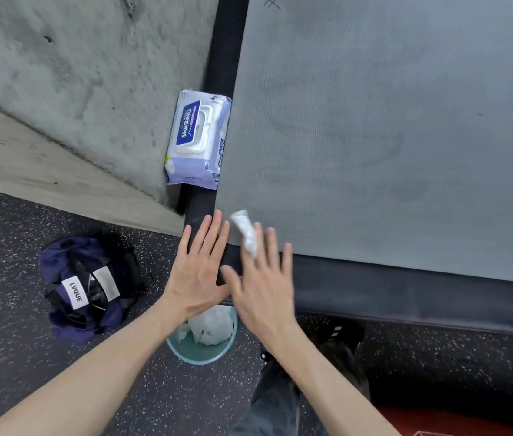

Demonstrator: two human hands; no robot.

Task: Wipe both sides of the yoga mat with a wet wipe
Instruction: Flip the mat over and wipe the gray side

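A grey yoga mat point(390, 127) lies spread over a black padded platform point(406, 297), filling the upper right. My right hand point(264, 284) hovers over the mat's near left corner, fingers spread, with a crumpled white wet wipe point(245, 231) caught between its fingers. My left hand point(200, 265) is flat and empty beside it, fingertips over the black platform edge. A pack of wet wipes point(197, 140), lid shut, rests on the platform strip against the mat's left edge.
A small teal bin point(201, 350) holding used white wipes stands on the speckled floor under my wrists. A dark blue bag point(88, 287) lies to the left. A concrete wall point(76, 73) rises at left. My dark shoe point(340, 341) is below the platform.
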